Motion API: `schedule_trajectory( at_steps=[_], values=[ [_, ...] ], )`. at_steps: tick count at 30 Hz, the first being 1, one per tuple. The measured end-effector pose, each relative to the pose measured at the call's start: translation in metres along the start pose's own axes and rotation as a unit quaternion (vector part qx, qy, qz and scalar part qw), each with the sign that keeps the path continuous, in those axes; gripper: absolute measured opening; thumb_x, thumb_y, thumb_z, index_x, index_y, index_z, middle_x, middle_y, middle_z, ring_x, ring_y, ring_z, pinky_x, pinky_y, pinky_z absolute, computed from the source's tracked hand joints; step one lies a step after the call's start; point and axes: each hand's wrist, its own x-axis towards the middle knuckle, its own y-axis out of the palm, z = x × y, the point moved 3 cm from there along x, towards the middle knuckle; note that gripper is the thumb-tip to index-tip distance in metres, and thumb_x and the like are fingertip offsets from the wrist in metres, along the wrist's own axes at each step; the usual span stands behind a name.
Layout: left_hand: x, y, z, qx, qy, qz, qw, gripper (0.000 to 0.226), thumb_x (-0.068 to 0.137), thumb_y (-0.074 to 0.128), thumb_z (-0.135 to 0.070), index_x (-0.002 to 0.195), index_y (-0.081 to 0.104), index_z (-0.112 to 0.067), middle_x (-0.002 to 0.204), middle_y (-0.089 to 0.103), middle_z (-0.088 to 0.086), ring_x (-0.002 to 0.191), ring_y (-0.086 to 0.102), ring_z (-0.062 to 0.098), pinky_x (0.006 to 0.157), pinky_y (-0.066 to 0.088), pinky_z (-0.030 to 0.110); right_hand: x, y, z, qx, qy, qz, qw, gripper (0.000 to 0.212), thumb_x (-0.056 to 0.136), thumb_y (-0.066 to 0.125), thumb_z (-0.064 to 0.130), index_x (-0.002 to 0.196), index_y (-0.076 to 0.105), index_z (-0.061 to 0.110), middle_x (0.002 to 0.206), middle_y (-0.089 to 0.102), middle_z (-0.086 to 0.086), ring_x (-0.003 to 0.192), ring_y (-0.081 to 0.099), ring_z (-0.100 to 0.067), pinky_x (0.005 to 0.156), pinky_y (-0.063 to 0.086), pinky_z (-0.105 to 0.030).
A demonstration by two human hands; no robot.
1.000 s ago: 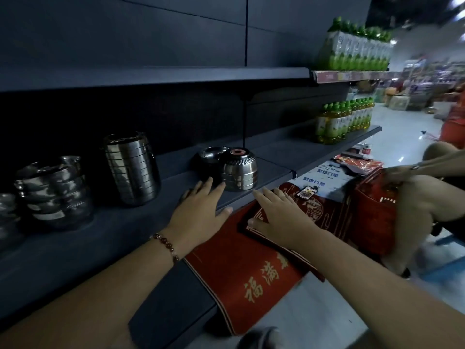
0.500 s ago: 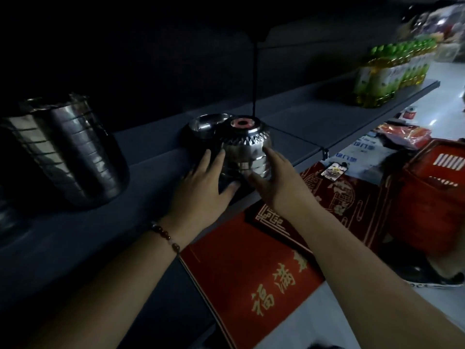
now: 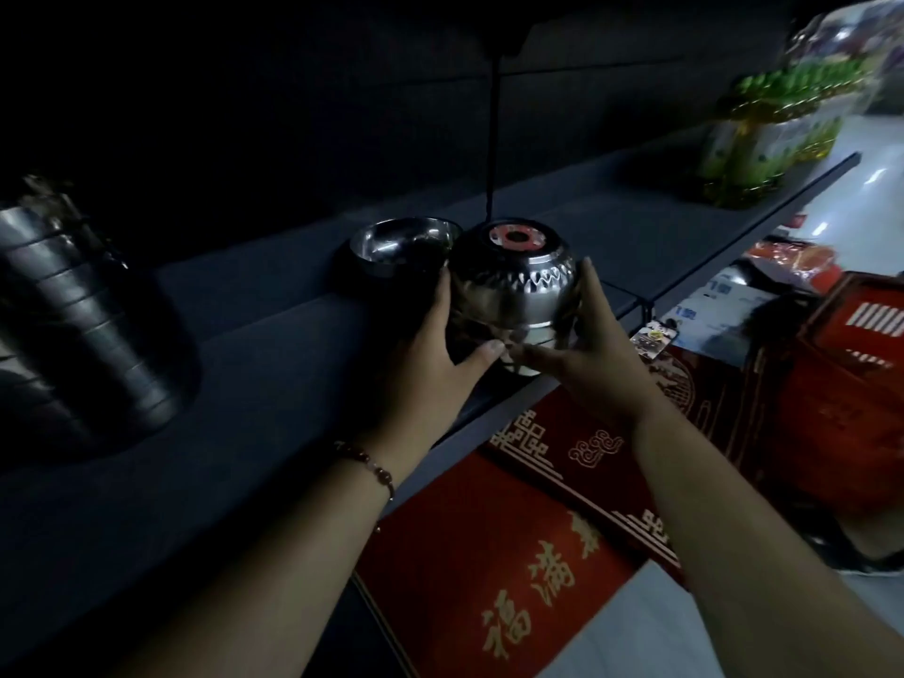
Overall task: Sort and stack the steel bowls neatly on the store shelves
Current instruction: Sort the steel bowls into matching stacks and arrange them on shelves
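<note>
A stack of upside-down steel bowls (image 3: 513,291) with a red sticker on top stands near the front edge of the dark shelf (image 3: 274,364). My left hand (image 3: 435,354) grips its left side and my right hand (image 3: 582,345) grips its right side, thumbs meeting at the front. Just behind it, to the left, a single steel bowl (image 3: 398,242) sits upright. A taller stack of steel bowls (image 3: 83,315) stands at the far left of the shelf.
Green-capped bottles (image 3: 773,139) fill the far right of the shelf. Below the shelf edge lie red printed boxes (image 3: 513,555) and a red shopping basket (image 3: 841,384) on the pale floor. A vertical divider post (image 3: 494,139) rises behind the bowls.
Both hands moved forward from the shelf edge and closed around the upside-down bowl stack. The view came closer and dipped lower.
</note>
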Motion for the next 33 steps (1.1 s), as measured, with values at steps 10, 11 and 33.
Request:
schedule_trajectory(
  at_steps=[10, 11, 33],
  values=[
    [-0.057, -0.041, -0.03, -0.086, 0.124, -0.066, 0.986, 0.083, 0.093, 0.069, -0.028, 0.159, 0.02, -0.027, 0.162, 0.03, -0.011, 0.148, 0.025, 0.0, 0.12, 0.031, 0.031, -0.046, -0.008, 0.035, -0.032, -0.059, -0.087, 0.994, 0.101, 0.074, 0.076, 0.043, 0.154, 0.015, 0.042, 0.13, 0.049, 0.038, 0.123, 0.046, 0.014, 0.107, 0.043, -0.028],
    [-0.061, -0.049, -0.032, -0.089, 0.138, -0.064, 0.984, 0.084, 0.092, 0.07, -0.026, 0.159, 0.019, -0.027, 0.163, 0.028, -0.01, 0.149, 0.024, 0.001, 0.12, 0.03, 0.029, -0.052, -0.009, 0.04, -0.017, -0.06, -0.104, 0.993, 0.096, 0.073, 0.074, 0.047, 0.153, 0.021, 0.043, 0.13, 0.057, 0.029, 0.121, 0.053, 0.008, 0.104, 0.047, -0.03],
    [-0.106, -0.098, 0.014, -0.131, 0.035, -0.013, 0.991, 0.062, 0.058, 0.078, -0.063, 0.106, 0.044, -0.043, 0.119, 0.056, -0.017, 0.107, 0.056, -0.007, 0.082, 0.043, 0.004, -0.088, 0.034, 0.053, 0.049, 0.189, -0.005, 0.981, 0.037, 0.086, 0.059, 0.054, 0.104, 0.07, 0.023, 0.096, 0.074, -0.004, 0.086, 0.069, -0.02, 0.085, 0.056, -0.036]
  ],
)
